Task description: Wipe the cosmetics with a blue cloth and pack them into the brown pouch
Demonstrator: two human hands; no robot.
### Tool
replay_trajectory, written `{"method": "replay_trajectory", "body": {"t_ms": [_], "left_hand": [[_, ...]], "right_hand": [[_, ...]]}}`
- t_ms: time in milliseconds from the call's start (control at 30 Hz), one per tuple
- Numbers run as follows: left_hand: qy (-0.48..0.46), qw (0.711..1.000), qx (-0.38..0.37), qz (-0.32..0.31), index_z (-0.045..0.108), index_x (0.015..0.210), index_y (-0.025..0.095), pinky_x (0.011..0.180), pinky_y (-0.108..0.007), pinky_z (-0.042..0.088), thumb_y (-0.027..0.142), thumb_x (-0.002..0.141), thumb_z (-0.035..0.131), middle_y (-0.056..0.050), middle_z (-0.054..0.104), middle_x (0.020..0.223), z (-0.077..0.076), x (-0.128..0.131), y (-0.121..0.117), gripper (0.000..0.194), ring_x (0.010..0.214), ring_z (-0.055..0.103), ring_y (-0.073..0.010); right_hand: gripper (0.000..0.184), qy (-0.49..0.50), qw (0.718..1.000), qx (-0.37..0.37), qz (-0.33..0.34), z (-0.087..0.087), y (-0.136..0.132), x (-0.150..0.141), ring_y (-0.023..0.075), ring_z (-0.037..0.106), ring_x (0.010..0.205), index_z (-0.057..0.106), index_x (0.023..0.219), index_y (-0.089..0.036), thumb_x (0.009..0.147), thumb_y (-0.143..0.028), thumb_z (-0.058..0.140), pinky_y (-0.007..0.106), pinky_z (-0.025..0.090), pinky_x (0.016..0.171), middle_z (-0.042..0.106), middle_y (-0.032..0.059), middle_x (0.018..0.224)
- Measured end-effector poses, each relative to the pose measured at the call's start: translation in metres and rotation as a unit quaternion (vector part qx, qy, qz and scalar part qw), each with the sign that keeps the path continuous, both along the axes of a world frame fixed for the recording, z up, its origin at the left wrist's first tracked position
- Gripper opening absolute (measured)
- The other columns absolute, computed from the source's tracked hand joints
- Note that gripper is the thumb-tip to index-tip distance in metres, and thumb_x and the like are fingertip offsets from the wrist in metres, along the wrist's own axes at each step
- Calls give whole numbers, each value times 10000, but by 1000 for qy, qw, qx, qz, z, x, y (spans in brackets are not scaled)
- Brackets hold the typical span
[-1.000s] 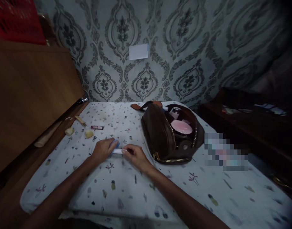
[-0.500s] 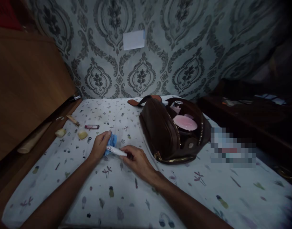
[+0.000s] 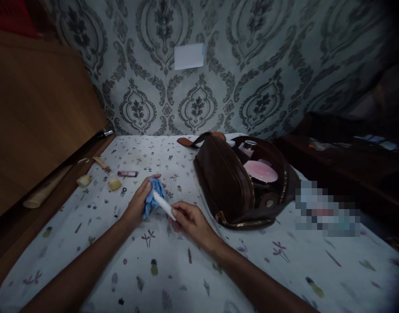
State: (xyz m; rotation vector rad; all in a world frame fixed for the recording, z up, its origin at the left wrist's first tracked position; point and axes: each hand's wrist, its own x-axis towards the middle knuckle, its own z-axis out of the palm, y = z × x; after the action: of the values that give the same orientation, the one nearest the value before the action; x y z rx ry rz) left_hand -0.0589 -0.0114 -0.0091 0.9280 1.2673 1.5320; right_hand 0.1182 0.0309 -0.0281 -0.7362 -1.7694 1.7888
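My left hand (image 3: 138, 203) is closed around a small blue cloth (image 3: 153, 196) just above the patterned bed sheet (image 3: 173, 269). My right hand (image 3: 190, 221) pinches the near end of a slim white tube (image 3: 163, 205), whose far end rests against the blue cloth. Both hands meet in the middle of the bed, left of an open brown pouch (image 3: 230, 182).
The brown pouch holds a pink round compact (image 3: 261, 171) and other small items. A small red tube (image 3: 127, 174), two yellowish lumps (image 3: 114, 184) (image 3: 83, 180) and a wooden stick (image 3: 101, 163) lie at the left. A wooden headboard (image 3: 39, 117) rises on the left, dark furniture (image 3: 346, 161) on the right.
The white tube has been lifted and tilted from lying flat to angled up-left into the blue cloth. My left hand has gathered the cloth around its tip.
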Motion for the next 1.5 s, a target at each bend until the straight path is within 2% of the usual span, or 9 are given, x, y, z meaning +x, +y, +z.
{"method": "replay_trajectory", "body": {"t_ms": [167, 267, 400, 533, 700, 833, 967, 1167, 1500], "left_hand": [[57, 997, 20, -41, 562, 1215, 237, 711, -239, 491, 491, 821, 671, -20, 654, 907, 2, 1, -6, 481, 781, 620, -160], [111, 993, 17, -37, 618, 956, 201, 600, -221, 443, 482, 765, 720, 28, 578, 710, 2, 3, -7, 355, 625, 542, -125], [124, 992, -11, 14, 519, 689, 202, 455, -205, 336, 533, 785, 665, 64, 463, 536, -1, 6, -6, 375, 463, 427, -91], [128, 991, -16, 40, 511, 629, 198, 441, -208, 322, 609, 782, 635, 71, 414, 490, -5, 7, -4, 456, 439, 383, -84], [103, 991, -52, 69, 580, 678, 188, 437, -224, 358, 757, 754, 567, 56, 456, 488, -2, 8, -4, 573, 446, 434, -106], [0, 991, -79, 111, 664, 884, 173, 491, -232, 457, 800, 746, 537, 18, 595, 622, -4, 12, -3, 655, 553, 564, -136], [-107, 987, -124, -5, 673, 956, 154, 503, -265, 505, 782, 749, 560, -23, 650, 651, -8, 24, -6, 670, 585, 636, -176], [-84, 988, -68, -110, 671, 1026, 169, 590, -261, 525, 619, 665, 777, -48, 703, 800, -3, 36, -15, 587, 701, 671, -190], [-64, 993, -84, -44, 651, 814, 157, 590, -216, 475, 522, 596, 854, 15, 620, 663, -3, 29, -11, 471, 615, 584, -123]], "right_hand": [[453, 34, 992, -123, 12, 7, 0, 1, 73, 461, 452, 596, 800, -179, 760, -626, 658, 204, 295, 431, 631, -12, 637], [455, 52, 989, -139, 22, 9, 0, 3, 70, 444, 431, 577, 741, -179, 756, -624, 671, 204, 278, 411, 618, -20, 586], [471, 56, 987, -150, 27, 6, 0, 2, 68, 443, 417, 592, 784, -174, 745, -634, 686, 204, 264, 401, 618, -26, 571], [578, 53, 981, -180, 43, 5, -3, -1, 81, 499, 441, 608, 979, -170, 659, -623, 773, 199, 274, 411, 662, -20, 612], [591, 52, 979, -186, 63, 5, -4, -1, 89, 553, 479, 607, 1004, -176, 622, -572, 823, 198, 306, 435, 682, -14, 673], [532, 60, 982, -172, 39, 2, -3, -2, 90, 567, 502, 606, 899, -181, 619, -574, 828, 210, 384, 494, 629, -48, 635], [514, 79, 985, -152, 15, 0, 0, -4, 90, 575, 507, 565, 741, -171, 598, -581, 839, 216, 405, 506, 613, -42, 626], [534, 63, 987, -142, -34, -3, 2, -5, 68, 475, 446, 517, 652, -186, 549, -588, 854, 212, 371, 453, 541, -66, 554], [431, -11, 997, 44, -58, -1, -1, 0, 96, 425, 546, 517, 599, -186, 703, -530, 756, 222, 338, 494, 461, -48, 568]]}}
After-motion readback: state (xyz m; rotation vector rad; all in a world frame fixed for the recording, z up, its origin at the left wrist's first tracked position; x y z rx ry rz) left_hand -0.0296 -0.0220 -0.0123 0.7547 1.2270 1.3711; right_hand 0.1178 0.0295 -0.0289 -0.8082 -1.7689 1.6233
